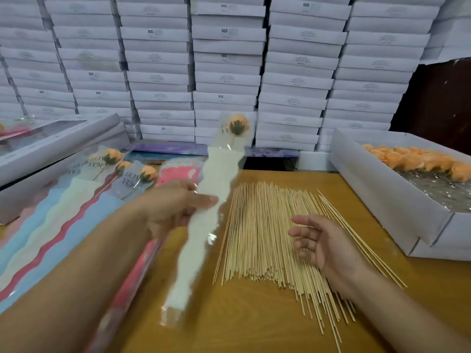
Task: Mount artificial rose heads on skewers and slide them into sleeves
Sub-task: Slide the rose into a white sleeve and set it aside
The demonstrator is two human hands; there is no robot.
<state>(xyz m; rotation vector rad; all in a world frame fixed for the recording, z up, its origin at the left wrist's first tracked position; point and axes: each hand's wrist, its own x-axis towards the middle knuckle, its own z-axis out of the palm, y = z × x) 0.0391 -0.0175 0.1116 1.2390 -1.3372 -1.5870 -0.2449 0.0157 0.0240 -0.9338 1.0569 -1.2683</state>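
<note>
My left hand (175, 207) grips a long cream-white sleeve (204, 225) at its middle and holds it above the table, tilted up and away. Inside the sleeve's clear top sits an orange rose head (238, 123) on a skewer. My right hand (323, 240) hovers open, fingers relaxed, over a wide pile of bamboo skewers (265, 235) on the wooden table (244, 327). A white box (382, 200) at the right holds several loose orange rose heads (418, 161).
Several finished sleeved roses (122, 169) in blue, cream, red and pink sleeves lie fanned at the left, partly over a windowed white box (58, 149). A wall of stacked white boxes (229, 72) fills the back. A few skewers stray toward the right box.
</note>
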